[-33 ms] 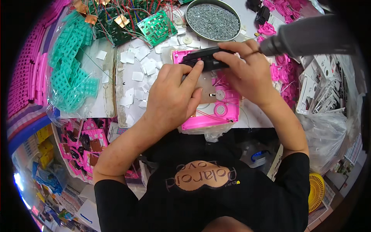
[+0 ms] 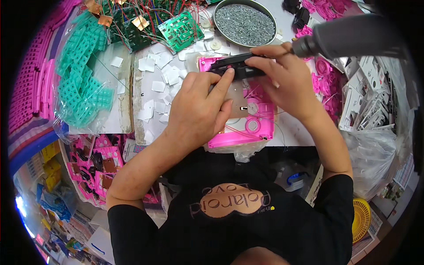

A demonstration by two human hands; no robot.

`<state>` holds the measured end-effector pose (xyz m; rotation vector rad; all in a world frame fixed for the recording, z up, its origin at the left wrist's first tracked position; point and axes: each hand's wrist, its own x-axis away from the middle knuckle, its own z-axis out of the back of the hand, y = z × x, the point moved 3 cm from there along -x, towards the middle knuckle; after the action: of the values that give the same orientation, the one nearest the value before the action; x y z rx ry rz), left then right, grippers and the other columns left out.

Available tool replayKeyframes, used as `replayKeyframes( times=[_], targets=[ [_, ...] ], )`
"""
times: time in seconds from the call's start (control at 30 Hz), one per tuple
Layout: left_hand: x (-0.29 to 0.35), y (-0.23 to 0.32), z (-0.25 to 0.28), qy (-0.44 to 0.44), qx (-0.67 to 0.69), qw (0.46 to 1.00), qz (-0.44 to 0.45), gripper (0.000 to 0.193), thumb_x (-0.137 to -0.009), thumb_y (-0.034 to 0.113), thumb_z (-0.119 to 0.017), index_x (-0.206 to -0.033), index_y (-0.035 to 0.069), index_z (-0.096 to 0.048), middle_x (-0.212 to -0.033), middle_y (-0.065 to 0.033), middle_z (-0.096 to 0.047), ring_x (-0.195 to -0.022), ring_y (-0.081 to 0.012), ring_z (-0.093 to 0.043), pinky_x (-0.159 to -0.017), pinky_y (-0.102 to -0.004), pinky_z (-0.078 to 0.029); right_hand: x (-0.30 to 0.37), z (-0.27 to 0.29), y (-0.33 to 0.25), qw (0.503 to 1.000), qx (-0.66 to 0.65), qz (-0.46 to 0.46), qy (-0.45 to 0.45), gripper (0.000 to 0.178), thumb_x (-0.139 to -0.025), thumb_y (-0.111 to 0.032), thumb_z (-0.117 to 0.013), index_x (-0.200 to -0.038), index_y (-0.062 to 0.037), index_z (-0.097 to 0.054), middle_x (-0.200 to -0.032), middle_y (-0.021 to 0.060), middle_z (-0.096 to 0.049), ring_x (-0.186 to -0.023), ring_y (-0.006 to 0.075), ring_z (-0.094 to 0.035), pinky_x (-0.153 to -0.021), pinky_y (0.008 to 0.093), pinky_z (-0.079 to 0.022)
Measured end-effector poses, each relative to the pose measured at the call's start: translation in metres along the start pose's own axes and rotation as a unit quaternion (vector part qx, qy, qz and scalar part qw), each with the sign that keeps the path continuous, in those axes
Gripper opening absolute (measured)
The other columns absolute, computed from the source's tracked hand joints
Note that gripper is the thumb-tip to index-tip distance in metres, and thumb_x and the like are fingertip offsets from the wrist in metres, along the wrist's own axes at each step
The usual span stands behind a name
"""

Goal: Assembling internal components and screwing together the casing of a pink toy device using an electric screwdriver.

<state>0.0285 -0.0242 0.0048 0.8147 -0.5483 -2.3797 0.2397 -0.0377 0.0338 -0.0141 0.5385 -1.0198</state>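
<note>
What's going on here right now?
A person has both hands at a long black part over the far end of an open pink housing. The left hand has its index fingertip on the part; the right hand has fingers at its right end. A dark tool reaches in from the right, its narrow end beside the right hand; what supports it is unclear. Wires and a brownish plate show inside the housing.

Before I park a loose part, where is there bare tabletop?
Mainly the white tabletop between the pink casing and right forearm, though a thin wire strays there. A smaller patch lies between the teal keypads and the worn board edge. Crowded: the far side, with circuit boards and small metal parts; the right, with plastic pieces.
</note>
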Motion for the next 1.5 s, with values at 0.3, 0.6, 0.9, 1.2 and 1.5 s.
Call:
replayKeyframes(
  times=[0.3, 0.6, 0.9, 1.2, 1.5],
  targets=[
    [0.0, -0.001, 0.0, -0.006, -0.008, 1.0, 0.022, 0.058, -0.076, 0.011, -0.075, -0.13, -0.004, -0.063, -0.104, -0.014, -0.058, -0.092, -0.0313, -0.057, -0.079, -0.0399, -0.051, 0.003, -0.008, 0.0, 0.991, -0.097, -0.091, -0.032, 0.043, -0.066, -0.008, -0.081, -0.108, -0.0104, -0.07, -0.105, 0.0065, -0.068, -0.094, 0.0305, -0.063, -0.079, 0.04, -0.054],
    [-0.033, -0.018, 0.029, -0.051, -0.07, 0.994, -0.067, 0.041, -0.076, 0.026, -0.079, -0.112, 0.007, -0.072, -0.111, -0.0093, -0.062, -0.101, -0.0298, -0.06, -0.087, -0.0478, -0.046, -0.008, 0.072, 0.015, 0.983, -0.101, -0.115, 0.104, 0.031, -0.084, -0.009, -0.082, -0.111, -0.0027, -0.069, -0.107, 0.0099, -0.072, -0.093, 0.0267, -0.067, -0.09, 0.0394, -0.052],
    [-0.161, -0.075, -0.045, -0.132, -0.139, 0.975, -0.109, 0.015, -0.086, 0.031, -0.073, -0.087, 0.017, -0.077, -0.089, -0.0043, -0.072, -0.098, -0.0266, -0.067, -0.084, -0.0515, -0.041, -0.091, 0.135, 0.125, 0.845, -0.333, -0.21, 0.361, 0.052, -0.093, -0.025, -0.072, -0.134, 0.0024, -0.054, -0.095, 0.0133, -0.071, -0.068, 0.0198, -0.068, -0.064, 0.0338, -0.057],
    [-0.184, -0.055, -0.039, -0.208, -0.232, 0.95, -0.037, 0.017, -0.085, 0.017, -0.071, -0.093, 0.002, -0.071, -0.091, -0.0147, -0.071, -0.086, -0.0317, -0.068, -0.096, -0.0482, -0.045, -0.083, 0.086, 0.052, 0.832, -0.493, -0.123, 0.222, 0.032, -0.092, -0.022, -0.069, -0.111, 0.0025, -0.06, -0.081, 0.0096, -0.067, -0.066, 0.0175, -0.064, -0.065, 0.031, -0.054],
    [-0.09, 0.002, 0.017, -0.011, 0.069, 0.995, -0.076, 0.011, -0.088, 0.021, -0.075, -0.09, 0.01, -0.078, -0.091, -0.0009, -0.076, -0.081, -0.0172, -0.067, -0.081, -0.0361, -0.04, -0.026, 0.09, 0.008, 0.748, -0.648, -0.038, 0.138, 0.031, -0.102, -0.031, -0.047, -0.123, -0.01, -0.058, -0.075, -0.004, -0.051, -0.068, 0.0111, -0.046, -0.085, 0.0343, -0.044]
  ],
)
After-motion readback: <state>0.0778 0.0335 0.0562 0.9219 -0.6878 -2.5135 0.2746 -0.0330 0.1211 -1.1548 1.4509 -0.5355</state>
